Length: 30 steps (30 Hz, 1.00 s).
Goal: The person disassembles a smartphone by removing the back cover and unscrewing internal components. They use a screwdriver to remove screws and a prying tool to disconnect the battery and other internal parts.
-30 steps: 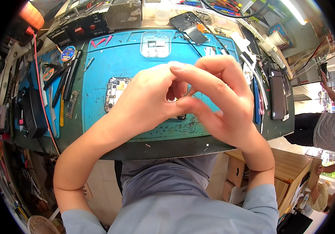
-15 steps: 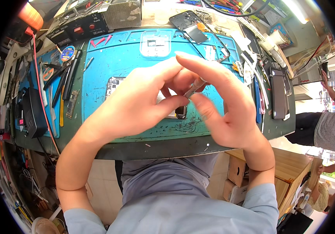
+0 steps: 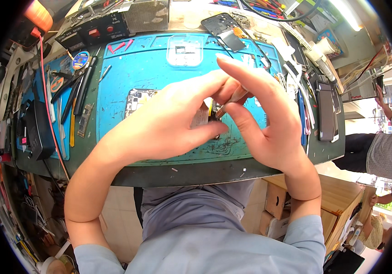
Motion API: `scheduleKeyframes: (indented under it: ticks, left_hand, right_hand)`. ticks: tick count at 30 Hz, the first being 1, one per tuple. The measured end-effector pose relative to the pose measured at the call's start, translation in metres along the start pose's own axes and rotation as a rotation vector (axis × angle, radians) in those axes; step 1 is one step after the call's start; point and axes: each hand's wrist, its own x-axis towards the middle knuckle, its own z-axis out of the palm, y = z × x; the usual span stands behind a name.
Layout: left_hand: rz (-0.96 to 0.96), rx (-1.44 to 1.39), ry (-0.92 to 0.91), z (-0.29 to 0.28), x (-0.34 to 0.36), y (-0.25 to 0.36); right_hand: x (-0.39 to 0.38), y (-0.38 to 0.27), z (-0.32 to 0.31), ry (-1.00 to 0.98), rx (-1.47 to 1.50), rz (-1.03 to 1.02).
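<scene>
An opened phone (image 3: 134, 98) lies on the blue work mat (image 3: 118, 68), its circuit board bare at the left end. Most of it is hidden under my left hand (image 3: 164, 121), which arches over it with the thumb at its near right end and the fingers curled beyond. My right hand (image 3: 269, 123) pinches a slim screwdriver (image 3: 222, 110) between thumb and fingers. The tool slants down to the phone's right part, near a dark piece; its very tip is hard to make out.
Beyond the hands stand a clear plastic box (image 3: 184, 51) and a phone frame (image 3: 232, 36). Pliers and tweezers (image 3: 71, 98) lie at the left. Several phones (image 3: 326, 109) rest at the right. A power unit (image 3: 100, 32) sits at the back left.
My left thumb has come away from the screwdriver and dropped lower, opening a gap that shows more of the phone. The screwdriver has shifted slightly, with its lower end now against the phone's right part.
</scene>
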Motion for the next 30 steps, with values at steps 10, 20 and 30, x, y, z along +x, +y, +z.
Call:
scheduleKeyframes:
  ticks: [10, 20, 30]
  left_hand:
    - [-0.286, 0.038, -0.078, -0.014, 0.002, 0.011]
    - [-0.013, 0.528, 0.142, -0.014, -0.003, -0.018]
    - [-0.002, 0.854, 0.156, -0.05, 0.018, -0.047]
  right_hand:
    - [0.003, -0.005, -0.007, -0.044, 0.02, 0.034]
    - [-0.004, 0.004, -0.009, 0.301, 0.032, -0.001]
    - [-0.023, 0.032, -0.001, -0.082, -0.294, 0.337]
